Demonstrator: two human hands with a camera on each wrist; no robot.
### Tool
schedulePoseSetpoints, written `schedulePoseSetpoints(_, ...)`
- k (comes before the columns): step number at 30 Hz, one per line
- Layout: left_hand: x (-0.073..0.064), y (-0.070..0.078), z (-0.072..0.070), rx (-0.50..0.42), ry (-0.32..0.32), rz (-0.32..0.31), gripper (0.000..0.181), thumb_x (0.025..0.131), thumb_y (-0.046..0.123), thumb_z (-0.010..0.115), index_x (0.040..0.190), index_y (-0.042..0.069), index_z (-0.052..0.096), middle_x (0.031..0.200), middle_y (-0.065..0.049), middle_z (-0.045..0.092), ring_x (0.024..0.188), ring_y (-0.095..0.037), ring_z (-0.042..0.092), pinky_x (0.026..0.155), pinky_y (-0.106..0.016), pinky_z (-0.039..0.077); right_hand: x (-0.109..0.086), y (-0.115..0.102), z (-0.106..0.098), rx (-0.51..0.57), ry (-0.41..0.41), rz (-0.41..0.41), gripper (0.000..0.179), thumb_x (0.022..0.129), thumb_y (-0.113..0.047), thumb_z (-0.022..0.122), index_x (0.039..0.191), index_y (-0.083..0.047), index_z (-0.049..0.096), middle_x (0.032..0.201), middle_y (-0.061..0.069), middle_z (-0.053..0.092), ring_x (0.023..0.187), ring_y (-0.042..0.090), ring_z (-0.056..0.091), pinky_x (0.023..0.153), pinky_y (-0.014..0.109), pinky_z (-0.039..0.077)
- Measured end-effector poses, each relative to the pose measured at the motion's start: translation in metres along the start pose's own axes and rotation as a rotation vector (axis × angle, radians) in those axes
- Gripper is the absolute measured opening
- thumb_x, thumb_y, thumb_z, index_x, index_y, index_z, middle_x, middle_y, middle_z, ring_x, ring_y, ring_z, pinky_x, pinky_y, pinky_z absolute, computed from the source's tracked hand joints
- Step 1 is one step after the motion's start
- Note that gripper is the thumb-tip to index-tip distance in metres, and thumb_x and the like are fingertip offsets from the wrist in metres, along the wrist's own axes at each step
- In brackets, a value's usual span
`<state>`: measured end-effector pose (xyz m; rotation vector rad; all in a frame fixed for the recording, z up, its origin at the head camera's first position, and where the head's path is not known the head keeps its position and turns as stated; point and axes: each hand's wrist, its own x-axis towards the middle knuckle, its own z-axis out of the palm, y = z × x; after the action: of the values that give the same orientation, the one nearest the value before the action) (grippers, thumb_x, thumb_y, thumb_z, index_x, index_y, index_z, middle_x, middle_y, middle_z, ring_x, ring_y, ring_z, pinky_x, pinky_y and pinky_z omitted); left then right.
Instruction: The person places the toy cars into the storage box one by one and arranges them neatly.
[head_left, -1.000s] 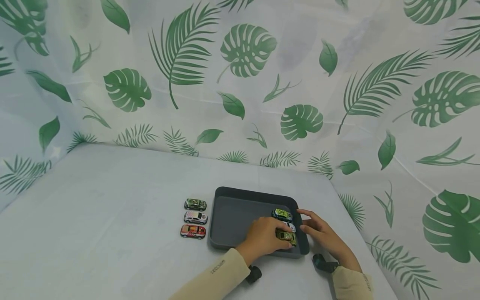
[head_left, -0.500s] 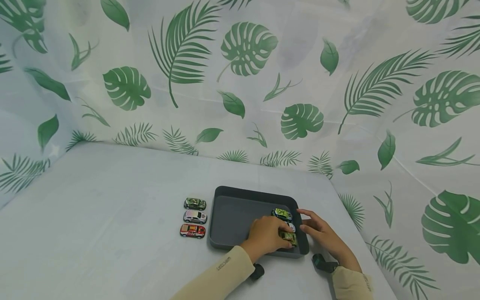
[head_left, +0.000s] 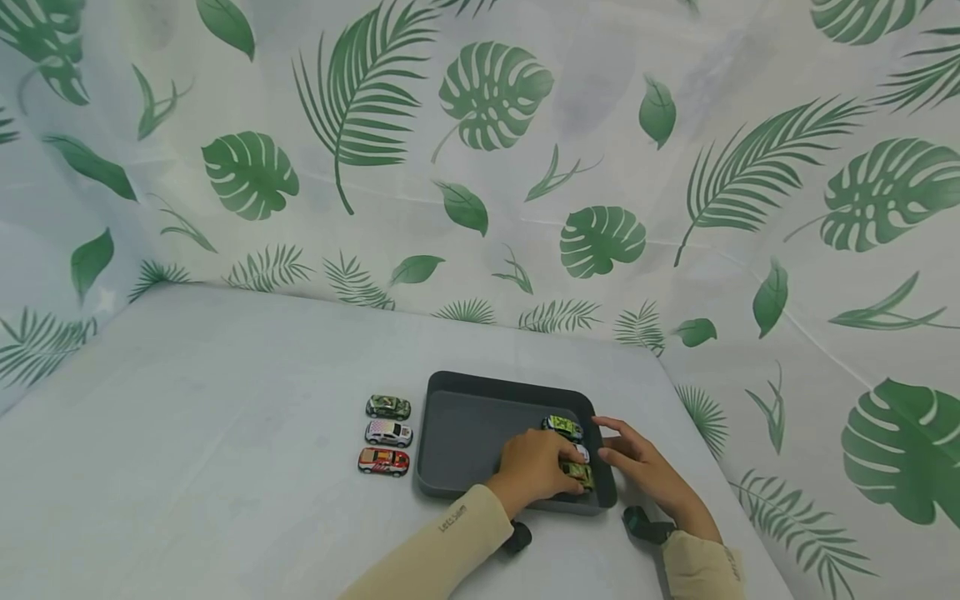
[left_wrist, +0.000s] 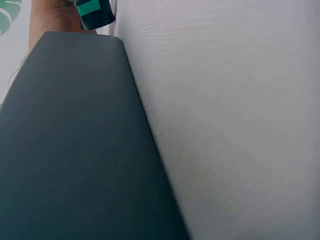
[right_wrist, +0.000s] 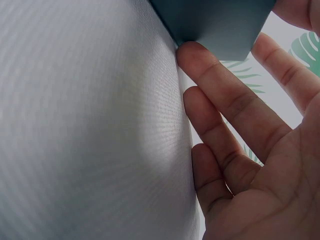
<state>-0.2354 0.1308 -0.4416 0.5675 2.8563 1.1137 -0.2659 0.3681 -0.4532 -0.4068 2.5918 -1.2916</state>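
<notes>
Smooth matt plastic-looking tray (head_left: 468, 429), glossy toy cars (head_left: 578, 474), finely ribbed cloth-like desk (head_left: 225, 417), creased fabric-looking backdrop (head_left: 517, 183)

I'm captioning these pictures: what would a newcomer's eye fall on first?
Probably the leaf-patterned backdrop, filling the upper head view. Next, the dark tray low and right of centre, where the left grip holds a green toy car near its right end. Then three toy cars lined up left of the tray.
</notes>
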Motion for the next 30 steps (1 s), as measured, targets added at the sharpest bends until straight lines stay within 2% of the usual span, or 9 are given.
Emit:
schedulePoseSetpoints(6,0.0017,-0.003,0.0026,-0.017,-0.022,-0.006,0.037,0.078,0.035,0.101,0.112,0.032,0.087,0.113,0.014,0.08,0.109,-0.016,0.071,0.088,-0.037,0.055,0.0001,0.0005,-0.0004,-0.011,0.002,0.006,0.057,0.111,-0.021,0.062,0.163,-0.007,0.041,0.147,0.033,0.058,0.134,0.051,0.059,0.112,0.079,0.037)
schedulePoseSetpoints(23,0.0008,-0.002,0.0041,0.016,-0.013,-0.004,0.037,0.075,0.035,0.102,0.109,0.033,0.088,0.11,0.015,0.08,0.105,-0.016,0.07,0.083,-0.036,0.053,-0.0008,-0.0001,-0.0002,0.007,-0.002,-0.017,0.056,0.112,-0.018,0.061,0.162,-0.003,0.041,0.146,0.031,0.06,0.132,0.048,0.061,0.11,0.078,0.039)
schedulePoseSetpoints(30,-0.0005,-0.0021,0.0001,0.008,-0.019,-0.003,0.038,0.075,0.033,0.102,0.11,0.032,0.088,0.108,0.017,0.08,0.105,-0.015,0.07,0.082,-0.037,0.053,-0.001,-0.0004,0.0001,0.013,-0.007,-0.012,0.057,0.111,-0.017,0.061,0.162,-0.004,0.04,0.147,0.032,0.059,0.133,0.049,0.06,0.111,0.078,0.039)
